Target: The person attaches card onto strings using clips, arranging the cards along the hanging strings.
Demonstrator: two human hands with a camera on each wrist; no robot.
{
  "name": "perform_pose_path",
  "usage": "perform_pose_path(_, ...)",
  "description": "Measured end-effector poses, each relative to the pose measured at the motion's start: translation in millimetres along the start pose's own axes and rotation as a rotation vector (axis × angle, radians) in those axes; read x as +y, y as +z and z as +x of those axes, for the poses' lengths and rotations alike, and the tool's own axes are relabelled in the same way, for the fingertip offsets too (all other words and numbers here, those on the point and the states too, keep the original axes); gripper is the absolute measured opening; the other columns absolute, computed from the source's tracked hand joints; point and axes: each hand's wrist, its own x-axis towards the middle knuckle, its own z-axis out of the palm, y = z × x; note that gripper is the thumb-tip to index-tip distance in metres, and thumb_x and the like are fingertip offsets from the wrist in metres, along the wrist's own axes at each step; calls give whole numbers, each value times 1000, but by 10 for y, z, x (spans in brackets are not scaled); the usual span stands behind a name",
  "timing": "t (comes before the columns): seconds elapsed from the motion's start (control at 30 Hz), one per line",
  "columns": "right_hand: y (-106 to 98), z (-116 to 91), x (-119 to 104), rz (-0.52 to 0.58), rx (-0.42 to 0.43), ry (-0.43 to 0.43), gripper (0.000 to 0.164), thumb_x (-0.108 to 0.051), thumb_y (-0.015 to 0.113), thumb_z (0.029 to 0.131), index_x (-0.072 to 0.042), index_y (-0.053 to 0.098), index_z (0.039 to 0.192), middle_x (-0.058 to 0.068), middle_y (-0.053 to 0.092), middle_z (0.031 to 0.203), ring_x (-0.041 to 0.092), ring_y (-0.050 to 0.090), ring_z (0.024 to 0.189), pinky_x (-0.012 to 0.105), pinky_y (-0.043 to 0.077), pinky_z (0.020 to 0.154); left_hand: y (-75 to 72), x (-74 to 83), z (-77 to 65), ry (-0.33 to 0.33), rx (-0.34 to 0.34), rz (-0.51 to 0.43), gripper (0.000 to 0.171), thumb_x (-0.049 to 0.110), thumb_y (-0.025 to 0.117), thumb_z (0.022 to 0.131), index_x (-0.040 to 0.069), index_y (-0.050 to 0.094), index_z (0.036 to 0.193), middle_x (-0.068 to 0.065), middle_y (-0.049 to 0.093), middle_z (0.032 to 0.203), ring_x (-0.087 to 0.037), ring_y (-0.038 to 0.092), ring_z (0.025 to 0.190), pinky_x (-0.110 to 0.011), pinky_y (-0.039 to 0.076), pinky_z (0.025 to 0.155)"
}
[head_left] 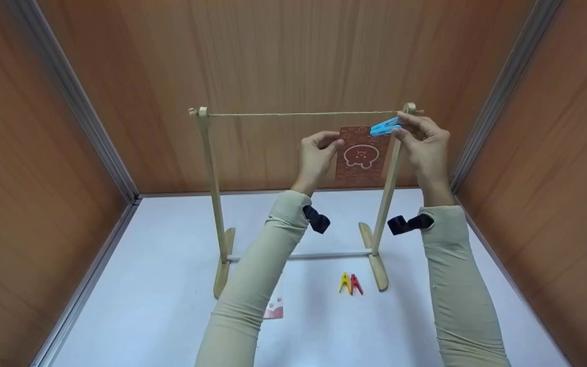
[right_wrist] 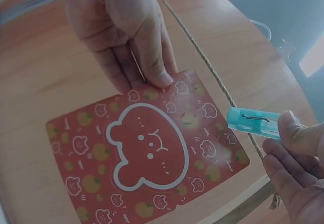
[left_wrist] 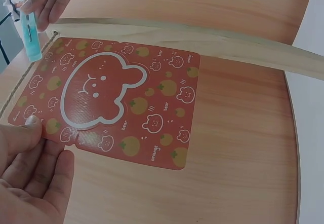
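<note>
A red card with a white-outlined bear face (head_left: 361, 155) hangs upright from my left hand (head_left: 319, 158), which pinches its left edge near the top corner. My right hand (head_left: 426, 145) pinches a light blue clothespin (head_left: 385, 126) by its handle end, near the card's upper right corner. In the right wrist view the clothespin (right_wrist: 255, 121) lies across the twine (right_wrist: 210, 67). Whether its tips grip the card or the twine I cannot tell. The card's top edge is close beside the twine in the left wrist view.
A wooden stand holds the twine between its left post (head_left: 212, 188) and right post (head_left: 388, 199). On the white table (head_left: 161, 285) lie a yellow clothespin (head_left: 345, 283) and a red clothespin (head_left: 356, 284). A pinkish card (head_left: 274, 308) is partly hidden by my left sleeve.
</note>
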Motion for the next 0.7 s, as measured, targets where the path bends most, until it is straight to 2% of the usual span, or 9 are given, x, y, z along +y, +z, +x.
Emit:
perform_pose_path(0.13,21,29,-7,2,39,-17,29,5,71,81,5,69,110,-14,64,90,2,62,86,14,51,78,20,11,11,-13,-1,6,18,3,66,88,-6,69,104,-19,72,100,-15,67,85,-20,53,75)
perform_pose_path(0.37,44,55,-74,-10,100,-48,25,3,70,81,4,70,107,-13,64,89,3,62,87,16,51,80,40,44,36,-2,21,-24,18,2,66,88,-8,69,103,-21,71,99,-12,67,82,-25,55,77)
perform_pose_path(0.6,41,117,-84,-18,125,-110,24,-2,71,81,1,72,105,-13,64,86,3,62,85,17,52,77,59,103,47,4,27,13,19,4,66,89,-6,69,105,-19,72,100,-19,69,88,-23,54,77)
perform_pose_path(0.7,41,149,-90,-39,129,-124,23,-3,72,81,0,73,104,-15,64,85,2,63,85,17,52,77,62,114,41,6,30,36,20,6,66,89,-5,69,106,-17,72,100,-18,69,88,-21,54,77)
